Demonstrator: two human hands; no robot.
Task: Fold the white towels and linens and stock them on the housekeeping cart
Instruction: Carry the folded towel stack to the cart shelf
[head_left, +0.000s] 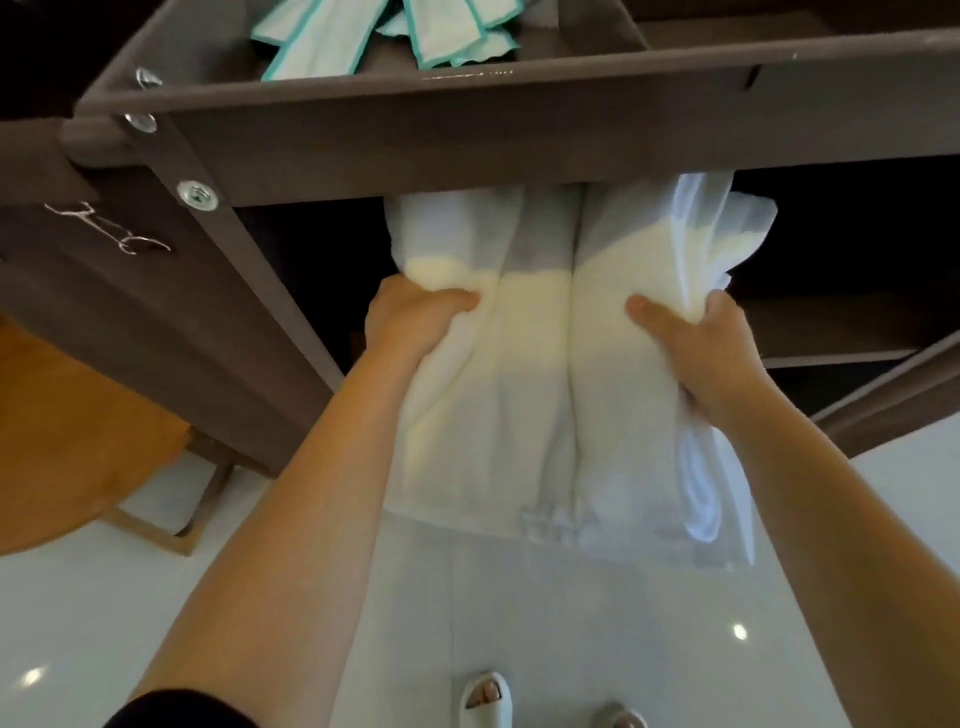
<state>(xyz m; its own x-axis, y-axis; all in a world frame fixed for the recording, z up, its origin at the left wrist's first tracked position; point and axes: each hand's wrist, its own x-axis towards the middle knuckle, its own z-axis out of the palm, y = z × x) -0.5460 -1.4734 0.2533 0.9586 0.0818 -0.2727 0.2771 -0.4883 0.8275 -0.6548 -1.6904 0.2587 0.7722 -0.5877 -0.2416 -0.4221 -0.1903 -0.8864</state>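
A stack of folded white towels (540, 374) hangs half out of the dark opening under the top tray of the brown housekeeping cart (467, 140). My left hand (410, 317) grips the stack's left edge, thumb on top. On the right edge, my right hand (696, 343) holds the stack, thumb pressed on the top towel and fingers curled under. A thinner white linen (701, 493) trails down along the stack's right side. The far end of the stack is hidden under the cart's top.
White cloths with teal edging (384, 31) lie in the cart's top tray. A lower cart shelf (831, 332) shows at the right. A wooden round table (78, 441) stands at the left. Glossy white floor tiles (519, 623) and sandalled feet (485, 693) are below.
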